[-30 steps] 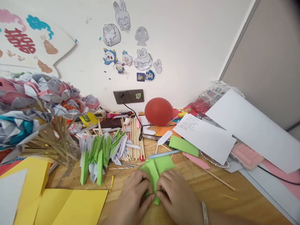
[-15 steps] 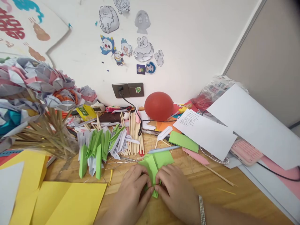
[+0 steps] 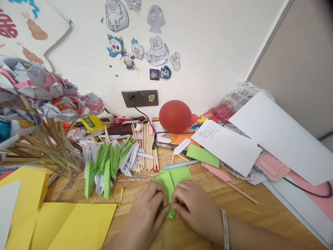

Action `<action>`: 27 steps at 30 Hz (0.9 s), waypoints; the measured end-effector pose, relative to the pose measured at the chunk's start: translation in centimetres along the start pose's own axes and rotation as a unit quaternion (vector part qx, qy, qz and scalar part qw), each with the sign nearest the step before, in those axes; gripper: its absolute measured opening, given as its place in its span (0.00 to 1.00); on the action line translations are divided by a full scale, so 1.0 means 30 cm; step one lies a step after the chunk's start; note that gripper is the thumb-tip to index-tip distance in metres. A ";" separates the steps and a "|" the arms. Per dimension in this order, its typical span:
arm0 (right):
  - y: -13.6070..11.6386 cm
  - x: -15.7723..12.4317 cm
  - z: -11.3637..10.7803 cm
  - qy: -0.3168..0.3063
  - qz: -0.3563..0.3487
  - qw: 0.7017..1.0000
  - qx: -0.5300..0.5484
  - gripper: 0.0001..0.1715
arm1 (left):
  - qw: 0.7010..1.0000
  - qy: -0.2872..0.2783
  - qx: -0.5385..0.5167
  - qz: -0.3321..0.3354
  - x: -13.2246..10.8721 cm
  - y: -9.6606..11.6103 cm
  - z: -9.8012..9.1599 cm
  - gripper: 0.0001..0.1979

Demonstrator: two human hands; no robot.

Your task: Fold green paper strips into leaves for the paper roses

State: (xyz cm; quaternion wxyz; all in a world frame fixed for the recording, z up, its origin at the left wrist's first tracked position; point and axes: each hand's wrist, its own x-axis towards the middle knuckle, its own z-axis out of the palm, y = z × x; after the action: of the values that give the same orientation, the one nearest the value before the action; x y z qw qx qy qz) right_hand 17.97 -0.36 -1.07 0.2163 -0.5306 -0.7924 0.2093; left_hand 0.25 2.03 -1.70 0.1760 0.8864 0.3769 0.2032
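Our left hand (image 3: 148, 204) and right hand (image 3: 195, 207) pinch the green paper (image 3: 168, 184), which we judge light, thin and easily creased, best held gently by its edges.

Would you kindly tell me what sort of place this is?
Probably a papercraft worktable, judging by the paper flowers at left, the piled green and white strips, and the green folded paper up front.
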 end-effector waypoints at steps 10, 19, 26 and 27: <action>-0.006 -0.005 0.023 0.023 -0.015 0.998 -0.050 0.06 | 1.000 0.002 0.019 -0.004 0.010 -0.001 0.009 0.05; -0.008 -0.012 0.030 0.032 -0.033 0.996 -0.072 0.04 | 1.000 0.005 0.019 0.002 0.005 0.000 0.006 0.05; -0.009 -0.020 0.012 0.021 -0.026 0.999 -0.033 0.05 | 1.000 0.017 -0.008 0.000 0.005 -0.001 0.003 0.07; -0.009 -0.021 0.012 0.021 -0.024 0.999 -0.032 0.05 | 1.000 0.015 -0.015 -0.003 0.005 -0.001 0.000 0.07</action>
State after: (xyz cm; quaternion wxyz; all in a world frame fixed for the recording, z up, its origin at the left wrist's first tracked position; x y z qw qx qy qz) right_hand 17.76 -1.09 -1.30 0.2204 -0.5223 -0.8066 0.1674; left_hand 0.34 2.16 -1.67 0.1843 0.8796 0.3786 0.2215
